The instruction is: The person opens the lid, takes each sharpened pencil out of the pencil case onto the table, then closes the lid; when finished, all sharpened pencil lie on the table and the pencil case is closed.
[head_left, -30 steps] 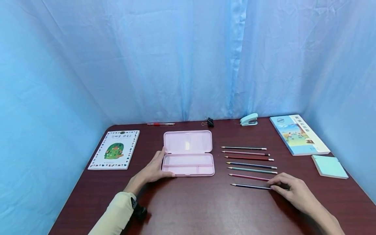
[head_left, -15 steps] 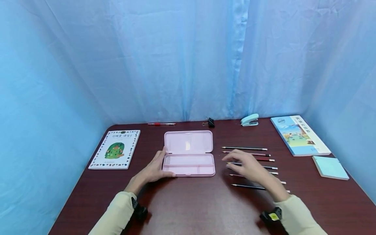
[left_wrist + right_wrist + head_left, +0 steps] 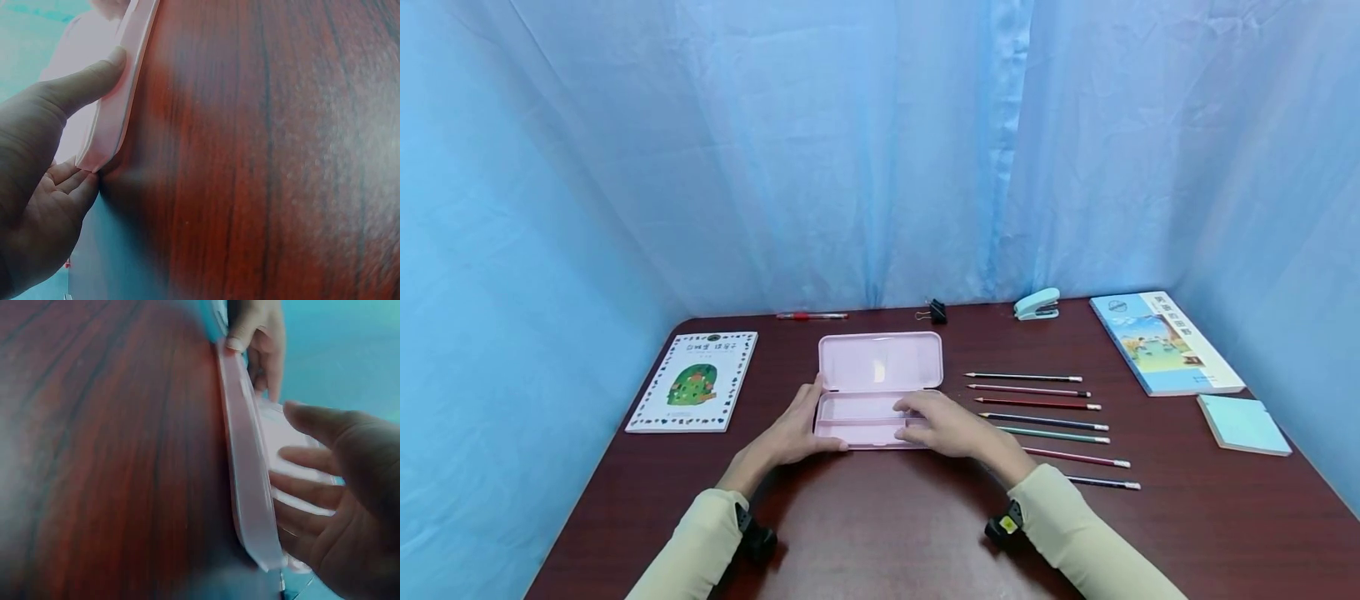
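Observation:
A pink pencil case (image 3: 880, 362) lies on the table with its lid folded back, its compartments facing up. My left hand (image 3: 790, 429) holds the case's left end, thumb along the front edge and fingers at the side; the left wrist view shows the thumb (image 3: 103, 78) against the wall. Over the right part of the compartments hovers my right hand (image 3: 951, 425), fingers spread apart and holding nothing. In the right wrist view its fingers (image 3: 306, 487) reach over the case's rim; whether they touch it I cannot tell. Several pencils (image 3: 1043, 421) lie in a row to the right, some partly behind the right forearm.
Along the back edge lie a red pen (image 3: 812, 316), a black binder clip (image 3: 936, 312) and a mint stapler (image 3: 1037, 305). A white book (image 3: 692, 383) is at left; a blue book (image 3: 1161, 343) and a pale green notepad (image 3: 1243, 425) are at right.
My right hand has left the nearest pencil at the right and moved left across the row to above the case. The left hand stays on the case; the pencils lie as before.

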A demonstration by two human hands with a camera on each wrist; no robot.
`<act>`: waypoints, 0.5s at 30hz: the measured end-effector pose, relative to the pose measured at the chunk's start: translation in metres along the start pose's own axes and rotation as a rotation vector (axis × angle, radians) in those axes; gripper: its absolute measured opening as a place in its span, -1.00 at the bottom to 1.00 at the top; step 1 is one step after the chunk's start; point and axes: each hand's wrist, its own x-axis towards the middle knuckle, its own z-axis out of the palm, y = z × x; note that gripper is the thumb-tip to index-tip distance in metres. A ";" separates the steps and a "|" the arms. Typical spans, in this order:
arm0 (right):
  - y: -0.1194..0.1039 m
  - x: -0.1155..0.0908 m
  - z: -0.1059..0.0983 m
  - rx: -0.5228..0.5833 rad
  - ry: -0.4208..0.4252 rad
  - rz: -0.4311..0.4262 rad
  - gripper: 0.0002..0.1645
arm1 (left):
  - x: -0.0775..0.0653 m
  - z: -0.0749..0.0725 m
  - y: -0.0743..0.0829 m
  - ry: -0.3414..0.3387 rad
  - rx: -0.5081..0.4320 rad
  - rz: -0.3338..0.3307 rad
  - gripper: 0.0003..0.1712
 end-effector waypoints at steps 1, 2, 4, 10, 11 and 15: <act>-0.001 0.003 0.001 -0.033 -0.008 0.001 -0.67 | 0.000 0.000 0.000 0.002 0.001 0.004 0.45; -0.001 0.005 0.002 -0.062 -0.010 0.002 -0.70 | 0.000 -0.001 0.000 0.004 0.001 0.007 0.45; -0.001 0.010 0.002 -0.096 -0.005 0.008 -0.77 | 0.000 -0.001 0.000 0.007 -0.003 0.013 0.45; 0.005 0.017 -0.003 -0.069 -0.064 -0.017 -0.85 | 0.000 -0.002 0.000 0.003 -0.009 0.010 0.44; 0.006 0.018 -0.003 -0.060 -0.078 -0.019 -0.85 | 0.001 -0.001 0.000 0.001 -0.008 0.008 0.44; 0.010 0.021 -0.003 -0.031 -0.115 -0.005 -0.84 | 0.000 0.000 0.000 0.006 -0.012 0.013 0.43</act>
